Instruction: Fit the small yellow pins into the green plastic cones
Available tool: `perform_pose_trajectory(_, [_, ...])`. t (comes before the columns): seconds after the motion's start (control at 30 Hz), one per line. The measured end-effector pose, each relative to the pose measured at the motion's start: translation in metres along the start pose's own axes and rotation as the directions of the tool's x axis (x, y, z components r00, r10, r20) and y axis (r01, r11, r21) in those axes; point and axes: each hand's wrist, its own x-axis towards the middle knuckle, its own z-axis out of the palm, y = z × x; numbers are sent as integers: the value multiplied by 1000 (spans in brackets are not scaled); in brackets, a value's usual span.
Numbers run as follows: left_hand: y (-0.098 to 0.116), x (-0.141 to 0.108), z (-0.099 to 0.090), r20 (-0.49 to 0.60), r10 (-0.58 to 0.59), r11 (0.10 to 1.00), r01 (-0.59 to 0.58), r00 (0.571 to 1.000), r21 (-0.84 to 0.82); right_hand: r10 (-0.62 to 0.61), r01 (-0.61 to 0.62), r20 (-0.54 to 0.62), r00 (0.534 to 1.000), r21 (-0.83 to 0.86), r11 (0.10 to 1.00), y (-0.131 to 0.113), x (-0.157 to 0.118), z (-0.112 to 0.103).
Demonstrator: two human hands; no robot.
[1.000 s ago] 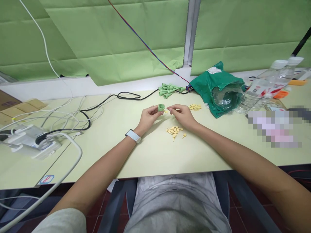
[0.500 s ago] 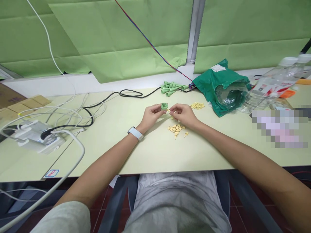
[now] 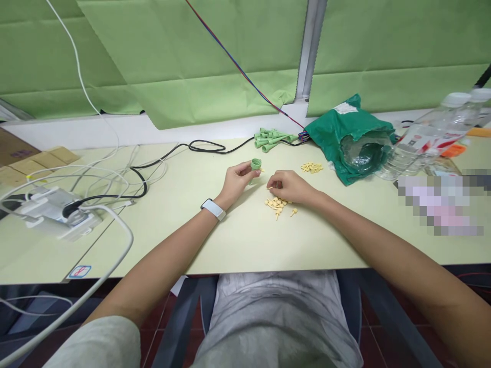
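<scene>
My left hand (image 3: 238, 180) is closed around a green plastic cone (image 3: 256, 164), its wide round mouth facing up. A small yellow peg (image 3: 262, 170) juts from the cone's side near my thumb. To the right, my right hand (image 3: 287, 185) hovers low at the back of a pile of yellow pegs (image 3: 276, 204), its fingers pinched together. A pale yellow tip shows at those fingertips, mostly hidden by the fingers. The pegs have wide heads and thin stems, and one lies slightly apart from the pile.
Several green cones (image 3: 270, 138) lie at the back beside a black cable (image 3: 207, 147). Another yellow heap (image 3: 312, 167) sits right of them. A green plastic bag (image 3: 347, 133) and clear bottles (image 3: 425, 133) stand at right. A power strip (image 3: 61, 212) with tangled cables occupies the left.
My right hand has drawn away from the cone, down toward the peg pile. The left hand, still holding the cone, has shifted slightly left and up.
</scene>
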Motion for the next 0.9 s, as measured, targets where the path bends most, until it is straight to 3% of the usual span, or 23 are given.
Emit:
perform_pose_trajectory(0.17, [2, -1, 1, 21, 18, 998, -20, 1000, 53, 36, -55, 176, 984, 109, 993, 3, -2, -16])
perform_pose_trajectory(0.33, [1, -2, 0, 35, 2, 999, -3, 999, 40, -5, -52, 241, 971, 229, 972, 6, -2, -17])
perform_pose_trajectory(0.4, [0, -2, 0, 34, 0, 999, -1, 999, 35, 5, -51, 176, 984, 257, 965, 8, -1, -14])
perform_pose_trajectory(0.47, [0, -2, 0, 41, 2, 999, -4, 999, 39, 40, -47, 31, 999, 289, 956, 10, 1, -9])
perform_pose_trajectory(0.57, [0, -3, 0, 73, -2, 999, -1, 997, 40, 87, -25, -128, 988, 422, 906, 7, 3, 0])
perform_pose_trajectory(0.7, [4, -4, 1, 132, -15, 1000, 12, 991, 24, 124, 7, -167, 978, 620, 785, -3, 5, 7])
perform_pose_trajectory(0.9, [1, -2, 0, 105, -15, 1000, 16, 994, -5, 198, -5, -209, 958, 677, 736, -6, 8, 8])
